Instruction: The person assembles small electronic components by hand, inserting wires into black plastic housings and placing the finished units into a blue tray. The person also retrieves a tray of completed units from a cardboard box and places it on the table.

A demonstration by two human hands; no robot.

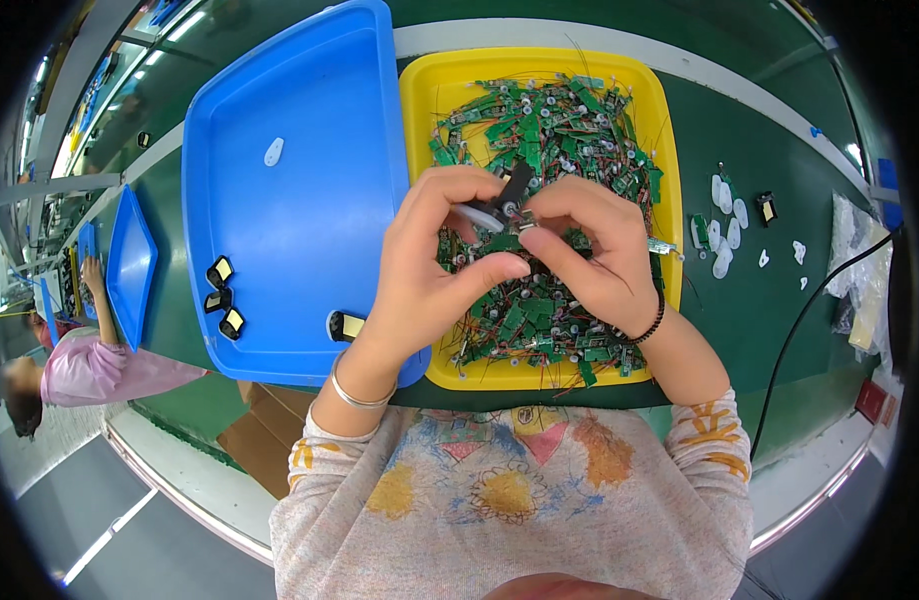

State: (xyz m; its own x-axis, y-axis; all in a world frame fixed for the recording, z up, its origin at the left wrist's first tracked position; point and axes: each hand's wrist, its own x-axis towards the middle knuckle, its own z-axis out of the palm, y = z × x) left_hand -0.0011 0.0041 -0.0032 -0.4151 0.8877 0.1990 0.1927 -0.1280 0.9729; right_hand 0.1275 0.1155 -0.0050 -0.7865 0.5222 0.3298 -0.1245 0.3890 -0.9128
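Note:
Both hands meet above a yellow tray (415, 110) heaped with small green circuit boards with thin wires (544, 120). My left hand (429, 265) pinches a small black and white part (494, 210) from the left. My right hand (589, 250) closes its fingertips on the same part, where a little green board sits against it. A silver bangle circles my left wrist and a dark bead bracelet my right.
A blue tray (299, 130) lies left of the yellow one, holding several small black parts with pale faces (224, 298) and one white piece (273, 151). Loose white pieces (724, 225) lie on the green belt at right. Another person (89, 365) works at far left.

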